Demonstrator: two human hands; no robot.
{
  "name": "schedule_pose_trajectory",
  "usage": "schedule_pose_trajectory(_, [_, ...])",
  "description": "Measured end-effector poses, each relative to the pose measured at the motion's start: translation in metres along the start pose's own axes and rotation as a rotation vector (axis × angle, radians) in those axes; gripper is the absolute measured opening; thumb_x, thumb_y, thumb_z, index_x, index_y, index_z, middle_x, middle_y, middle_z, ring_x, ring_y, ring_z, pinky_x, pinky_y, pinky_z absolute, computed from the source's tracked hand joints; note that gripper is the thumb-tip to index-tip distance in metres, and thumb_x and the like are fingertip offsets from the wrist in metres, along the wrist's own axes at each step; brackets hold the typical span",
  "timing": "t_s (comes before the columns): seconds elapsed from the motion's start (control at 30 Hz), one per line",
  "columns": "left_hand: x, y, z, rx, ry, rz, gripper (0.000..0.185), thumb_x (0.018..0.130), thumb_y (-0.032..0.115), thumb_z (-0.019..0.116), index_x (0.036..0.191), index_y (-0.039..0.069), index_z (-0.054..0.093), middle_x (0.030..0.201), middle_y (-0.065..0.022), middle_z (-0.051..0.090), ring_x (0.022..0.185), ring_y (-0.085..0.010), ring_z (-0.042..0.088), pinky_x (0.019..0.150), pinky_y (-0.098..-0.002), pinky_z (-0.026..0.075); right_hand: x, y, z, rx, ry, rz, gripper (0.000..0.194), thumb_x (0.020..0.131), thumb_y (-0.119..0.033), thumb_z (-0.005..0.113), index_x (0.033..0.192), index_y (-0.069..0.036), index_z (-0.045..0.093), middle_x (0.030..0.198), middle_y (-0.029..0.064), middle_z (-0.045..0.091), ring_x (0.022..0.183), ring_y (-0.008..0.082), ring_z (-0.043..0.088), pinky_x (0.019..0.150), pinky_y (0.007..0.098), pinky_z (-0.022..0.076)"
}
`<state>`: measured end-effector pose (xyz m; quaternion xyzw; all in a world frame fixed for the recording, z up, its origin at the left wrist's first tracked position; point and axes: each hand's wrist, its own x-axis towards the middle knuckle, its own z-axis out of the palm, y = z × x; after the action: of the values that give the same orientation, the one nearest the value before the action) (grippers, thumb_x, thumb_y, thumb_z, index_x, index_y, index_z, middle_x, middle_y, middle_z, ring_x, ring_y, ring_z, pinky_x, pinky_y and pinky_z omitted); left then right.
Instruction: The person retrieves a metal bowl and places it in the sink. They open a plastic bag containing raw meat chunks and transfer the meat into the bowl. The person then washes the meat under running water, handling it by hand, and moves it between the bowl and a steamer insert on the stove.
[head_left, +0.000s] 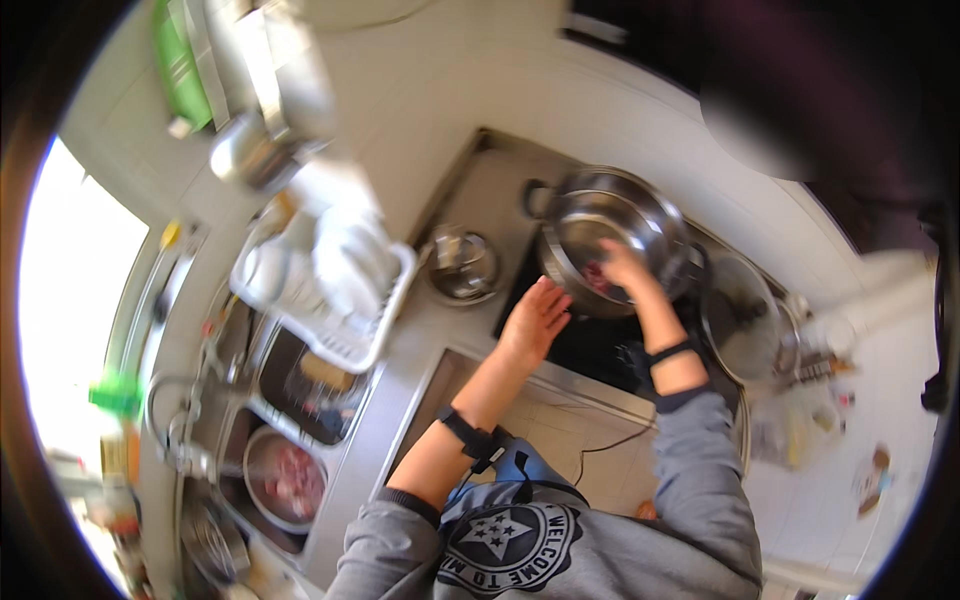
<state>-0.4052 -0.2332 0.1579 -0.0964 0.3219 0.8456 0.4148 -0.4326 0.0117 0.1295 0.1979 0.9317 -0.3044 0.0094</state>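
A large stainless steel pot (611, 187) stands on the black cooktop (585, 352). My right hand (624, 266) reaches down inside it, its fingers close to a small piece of red meat (597, 276); blur hides whether they touch it. Just outside the pot's near left rim, my left hand (534, 319) is held with fingers spread, palm up, and nothing in it. In the sink at lower left, a round bowl (255, 450) holds several pieces of raw meat (294, 480).
A white dish rack (337, 352) with dishes stands left of the cooktop. Between them sits a small metal bowl (463, 289). A glass lid (739, 319) leans at the pot's right. The faucet (191, 459) is over the sink, and a dark cable (616, 448) hangs below the counter edge.
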Motion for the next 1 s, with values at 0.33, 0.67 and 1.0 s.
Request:
schedule_pose_trajectory(0.33, [-0.173,0.016,-0.232,-0.402,0.336,0.398,0.032,0.098,0.029,0.044,0.122,0.009,0.051,0.091,-0.0006,0.061,0.082,-0.0104,0.057,0.077,-0.0264,0.047,-0.178,-0.26,0.201,0.535,-0.487,-0.628,0.031,0.092,-0.008,0.054,0.122,-0.002,0.053,0.116,0.0086,0.06,0.109,0.0154,0.056,0.091,0.0291,0.0458])
schedule_pose_trajectory(0.67, [-0.412,-0.031,-0.506,-0.91,1.059,0.689,0.048,0.085,0.01,0.06,0.129,0.014,0.041,0.106,-0.0027,0.057,0.094,-0.016,0.058,0.08,-0.0322,0.045,-0.347,-0.39,0.554,0.061,-1.233,-0.949,0.045,0.078,-0.017,0.066,0.12,-0.002,0.055,0.113,0.0198,0.059,0.106,0.0322,0.057,0.09,0.0383,0.0461])
schedule_pose_trajectory(1.0, [-0.475,-0.036,-0.572,-1.086,0.984,0.702,0.043,0.088,0.015,0.059,0.127,0.011,0.041,0.119,-0.0085,0.054,0.109,-0.0225,0.054,0.09,-0.0365,0.044,-0.346,-0.415,0.732,-0.911,-0.988,-1.476,0.074,0.072,-0.012,0.068,0.138,-0.009,0.036,0.141,0.0208,0.033,0.123,0.0435,0.04,0.1,0.0455,0.0388])
